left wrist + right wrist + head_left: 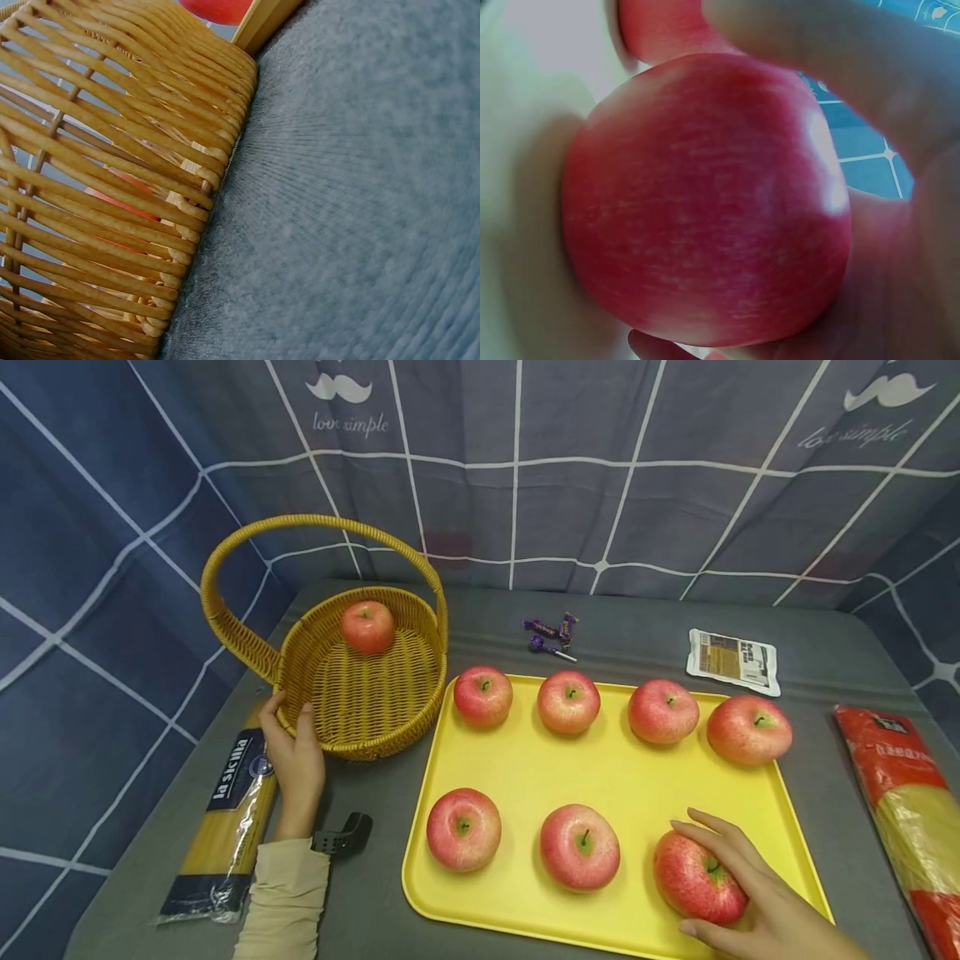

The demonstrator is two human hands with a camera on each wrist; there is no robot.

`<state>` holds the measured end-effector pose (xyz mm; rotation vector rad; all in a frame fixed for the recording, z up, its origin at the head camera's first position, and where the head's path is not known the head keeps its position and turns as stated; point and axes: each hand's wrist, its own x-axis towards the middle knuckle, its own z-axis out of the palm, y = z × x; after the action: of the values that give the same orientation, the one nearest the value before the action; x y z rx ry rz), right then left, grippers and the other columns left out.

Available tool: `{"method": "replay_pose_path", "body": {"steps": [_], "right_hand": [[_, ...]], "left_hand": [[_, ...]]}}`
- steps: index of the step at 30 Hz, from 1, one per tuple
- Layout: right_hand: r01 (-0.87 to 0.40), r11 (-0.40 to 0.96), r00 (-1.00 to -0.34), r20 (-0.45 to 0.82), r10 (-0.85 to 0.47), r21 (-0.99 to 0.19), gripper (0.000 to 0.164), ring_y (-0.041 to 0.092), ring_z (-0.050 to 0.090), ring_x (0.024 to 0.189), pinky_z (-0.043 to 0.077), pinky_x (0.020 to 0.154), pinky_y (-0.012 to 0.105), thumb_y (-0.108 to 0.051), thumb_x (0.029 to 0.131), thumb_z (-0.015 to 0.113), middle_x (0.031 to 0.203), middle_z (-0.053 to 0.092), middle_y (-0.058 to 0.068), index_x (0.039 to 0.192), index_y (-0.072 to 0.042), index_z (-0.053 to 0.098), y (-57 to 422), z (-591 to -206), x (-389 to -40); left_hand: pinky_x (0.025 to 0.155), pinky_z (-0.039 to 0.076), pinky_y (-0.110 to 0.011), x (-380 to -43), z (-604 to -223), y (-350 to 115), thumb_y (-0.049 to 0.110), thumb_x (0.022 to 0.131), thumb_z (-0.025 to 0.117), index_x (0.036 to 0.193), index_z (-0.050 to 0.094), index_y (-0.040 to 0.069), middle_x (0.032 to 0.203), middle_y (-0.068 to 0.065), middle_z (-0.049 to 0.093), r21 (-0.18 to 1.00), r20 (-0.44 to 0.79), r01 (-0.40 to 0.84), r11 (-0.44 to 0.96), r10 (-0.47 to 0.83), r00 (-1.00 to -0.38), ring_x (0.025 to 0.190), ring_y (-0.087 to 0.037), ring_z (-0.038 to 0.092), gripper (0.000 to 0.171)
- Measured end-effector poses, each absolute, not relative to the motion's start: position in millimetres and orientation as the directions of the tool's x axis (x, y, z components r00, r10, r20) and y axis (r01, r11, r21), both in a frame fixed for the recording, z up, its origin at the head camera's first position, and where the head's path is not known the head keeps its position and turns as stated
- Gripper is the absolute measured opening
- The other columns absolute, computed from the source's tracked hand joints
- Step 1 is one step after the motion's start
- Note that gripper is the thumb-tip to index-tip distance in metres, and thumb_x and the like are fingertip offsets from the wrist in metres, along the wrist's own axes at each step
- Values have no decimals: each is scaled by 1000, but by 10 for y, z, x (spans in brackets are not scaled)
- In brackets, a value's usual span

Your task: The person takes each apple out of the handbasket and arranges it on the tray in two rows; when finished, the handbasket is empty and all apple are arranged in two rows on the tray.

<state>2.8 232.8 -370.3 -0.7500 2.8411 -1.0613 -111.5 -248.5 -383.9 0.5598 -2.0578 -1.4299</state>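
My left hand (296,768) holds the near left rim of a round wicker basket (375,747), thumb on the inner side and fingers outside. One red apple (368,627) lies in the basket, against its back wall. At the front right of a yellow tray (517,777), my right hand (757,893) grips a red apple (693,877), its fingers curved over the far side and the thumb at the near side. In the right wrist view this apple (705,202) fills the middle, close against the tray surface. The left wrist view shows the basket's woven side (127,165) standing on grey cloth.
More apples sit on the tray: a back row including one (568,702), and two at the front, one of them (580,847) in the middle. Purple-wrapped candies (551,631), a white pouch (733,662), a spaghetti pack (228,818) and a red noodle pack (907,810) lie around it.
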Motion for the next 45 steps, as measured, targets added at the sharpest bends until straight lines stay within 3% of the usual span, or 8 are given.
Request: {"method": "replay_pose_path", "body": {"steps": [8, 16, 21, 25, 28, 31, 38, 45], "right_hand": [[-422, 684, -897, 165, -410, -595, 92, -13, 25, 119, 17, 89, -2, -22, 56, 85, 132, 36, -12, 136, -10, 39, 2387, -3582, -2], [-412, 669, -910, 234, -344, -619, 61, -11, 43, 111, 27, 87, 1, -1, 72, 72, 123, 53, -14, 128, -15, 50, 2413, -3195, -374], [-471, 620, -877, 256, -407, -628, 54, -10, 43, 114, 26, 91, 1, -2, 74, 70, 120, 56, -12, 123, -17, 54, 2248, -3015, -720], [-465, 607, -866, 190, -462, -644, 56, -3, 40, 119, 29, 95, 7, -14, 80, 68, 126, 51, -10, 130, -28, 46, 1973, -2922, -987], [-453, 582, -855, 144, -499, -675, 57, 9, 44, 121, 35, 100, 26, -24, 85, 63, 134, 46, -7, 135, -33, 36, 1690, -2891, -1214], [-494, 504, -805, 154, -573, -709, 57, 18, 46, 121, 38, 98, 43, -29, 87, 58, 138, 43, -2, 138, -31, 32, 1362, -2884, -1474], [-530, 360, -694, 149, -704, -767, 57, 17, 51, 117, 44, 95, 31, -36, 88, 55, 134, 47, 3, 139, -17, 34, 465, -2887, -1986], [-512, 410, -696, 85, -713, -755, 72, 20, 52, 117, 43, 96, 30, -42, 89, 51, 139, 43, 9, 145, -12, 16, -296, -2871, -2301]], "left_hand": [[110, 19, -40, -1124, -3859, -2486, 27, 93, 45, 131, 35, 7, 141, -12, 34, 935, 236, 1, 355, -619, -749, 133, -21, 27, 44], [109, 19, -40, -1113, -3845, -2497, 27, 93, 45, 131, 35, 7, 142, -11, 34, 934, 234, -2, 357, -618, -750, 133, -22, 27, 44], [110, 18, -41, -1108, -3839, -2491, 27, 93, 45, 131, 35, 7, 142, -11, 33, 937, 228, -3, 350, -618, -753, 134, -22, 27, 44], [109, 19, -41, -1118, -3844, -2485, 27, 93, 46, 131, 35, 7, 141, -11, 34, 937, 228, -1, 348, -617, -753, 133, -22, 27, 44], [109, 20, -41, -1124, -3841, -2489, 27, 92, 46, 131, 36, 7, 141, -11, 36, 935, 233, -5, 355, -622, -747, 132, -21, 29, 44], [108, 21, -40, -1125, -3834, -2496, 27, 92, 47, 130, 36, 8, 140, -11, 37, 934, 236, -5, 357, -628, -741, 131, -21, 31, 44], [110, 18, -38, -1122, -3832, -2497, 25, 93, 46, 130, 36, 7, 141, -10, 36, 927, 239, -17, 375, -625, -743, 133, -19, 28, 43], [110, 19, -38, -1104, -3814, -2488, 25, 93, 46, 130, 36, 6, 140, -11, 36, 924, 251, -6, 382, -619, -744, 133, -21, 28, 43]]}}
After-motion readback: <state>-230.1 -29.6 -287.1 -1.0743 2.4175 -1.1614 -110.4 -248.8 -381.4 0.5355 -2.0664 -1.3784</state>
